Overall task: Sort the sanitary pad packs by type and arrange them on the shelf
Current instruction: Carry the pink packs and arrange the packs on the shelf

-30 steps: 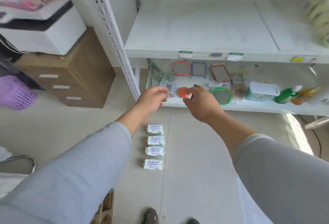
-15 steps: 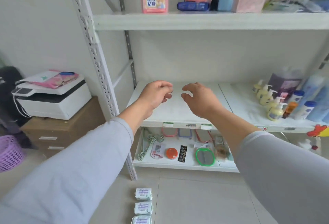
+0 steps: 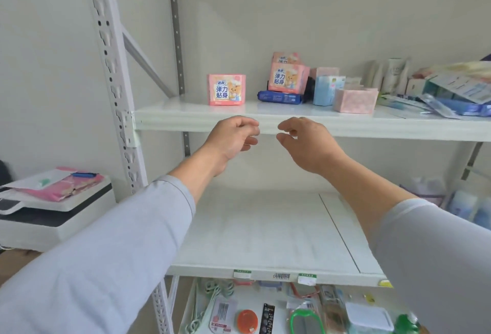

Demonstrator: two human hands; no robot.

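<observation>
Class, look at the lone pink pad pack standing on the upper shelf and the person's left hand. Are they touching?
Apart. The head view shows the left hand empty in front of the shelf edge, with bare shelf showing between its fingers and the pink pad pack standing further back.

Both hands have risen from the bottom shelf, past the middle shelf (image 3: pixel 265 240), to the front edge of the upper shelf (image 3: pixel 186 121). The left hand (image 3: pixel 231 139) and right hand (image 3: pixel 305 142) hover there, fingers loosely curled, holding nothing. The floor packs have dropped from view; the pink pack (image 3: pixel 226 90) on the upper shelf now sits just above the left hand.
</observation>
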